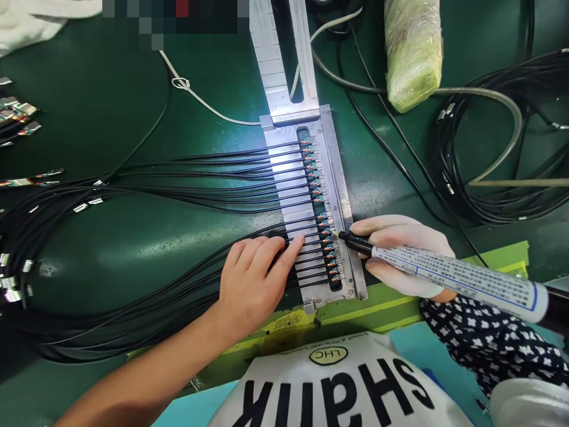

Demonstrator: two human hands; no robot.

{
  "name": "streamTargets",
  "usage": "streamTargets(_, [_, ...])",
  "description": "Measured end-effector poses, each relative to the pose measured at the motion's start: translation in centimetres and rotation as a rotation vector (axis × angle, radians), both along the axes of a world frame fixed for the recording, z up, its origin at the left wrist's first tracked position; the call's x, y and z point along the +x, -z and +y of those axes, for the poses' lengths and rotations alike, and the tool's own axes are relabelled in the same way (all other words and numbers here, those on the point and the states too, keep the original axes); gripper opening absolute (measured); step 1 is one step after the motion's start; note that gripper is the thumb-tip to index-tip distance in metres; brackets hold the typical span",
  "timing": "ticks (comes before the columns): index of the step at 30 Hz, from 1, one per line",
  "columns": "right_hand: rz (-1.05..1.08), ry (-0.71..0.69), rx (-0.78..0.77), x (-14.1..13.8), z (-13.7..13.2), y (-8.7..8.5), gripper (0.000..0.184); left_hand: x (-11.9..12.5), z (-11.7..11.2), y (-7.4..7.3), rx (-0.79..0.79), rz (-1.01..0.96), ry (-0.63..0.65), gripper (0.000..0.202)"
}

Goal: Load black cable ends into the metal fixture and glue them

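My left hand [251, 279] is bare, its fingers curled over several thin black cables [231, 237] and its thumb resting at the edge of a metal clamp fixture [306, 261]. The cables lie side by side across the fixture, their stripped ends showing small coloured wires [333, 255] over a dark slot. In a white glove, my right hand [409, 249] grips a thick white pen-shaped tool [457, 276] with printed text and a black tapered tip. That tip points at the wire ends, close beside my left thumb; whether it touches them I cannot tell.
The fixture's hinged metal lid [273, 71] stands raised at the back. Coiled cables [26, 249] lie left, another coil [453, 148] right. A plastic-wrapped green bundle [413, 59] lies at the back right. Yellow-green tape [400, 308] runs along the table's front edge.
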State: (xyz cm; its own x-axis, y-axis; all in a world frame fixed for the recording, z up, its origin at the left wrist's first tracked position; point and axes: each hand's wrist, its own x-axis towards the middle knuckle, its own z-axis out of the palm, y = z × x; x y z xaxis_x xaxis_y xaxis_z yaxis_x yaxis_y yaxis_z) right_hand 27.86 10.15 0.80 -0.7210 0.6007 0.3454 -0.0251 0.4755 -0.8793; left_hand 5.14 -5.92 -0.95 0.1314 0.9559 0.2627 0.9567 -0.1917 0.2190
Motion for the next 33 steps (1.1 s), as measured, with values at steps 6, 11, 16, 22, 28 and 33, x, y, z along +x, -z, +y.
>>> streamTargets(6, [-0.007, -0.001, -0.021, 0.14, 0.01, -0.09, 0.034, -0.05, -0.09, -0.06, 0.015, -0.006, 0.006, 0.041])
streamTargets(11, [-0.017, 0.002, -0.021, 0.20, -0.10, -0.21, 0.035, -0.04, -0.21, 0.04, 0.017, 0.000, 0.002, 0.040])
streamTargets(16, [-0.010, -0.015, -0.017, 0.31, -0.22, -0.21, 0.035, -0.01, -0.14, 0.14, 0.019, 0.002, 0.002, 0.040])
streamTargets(22, [-0.023, 0.010, -0.037, 0.32, -0.33, -0.37, 0.034, -0.02, -0.12, 0.04, 0.023, 0.003, 0.002, 0.039])
streamTargets(28, [-0.036, 0.006, -0.046, 0.45, -0.37, -0.27, 0.034, 0.04, -0.04, 0.22, 0.019, 0.010, -0.005, 0.039])
streamTargets(33, [0.046, 0.008, -0.004, 0.99, -0.60, -0.53, 0.036, 0.12, 0.01, 0.34, 0.031, 0.012, -0.011, 0.038])
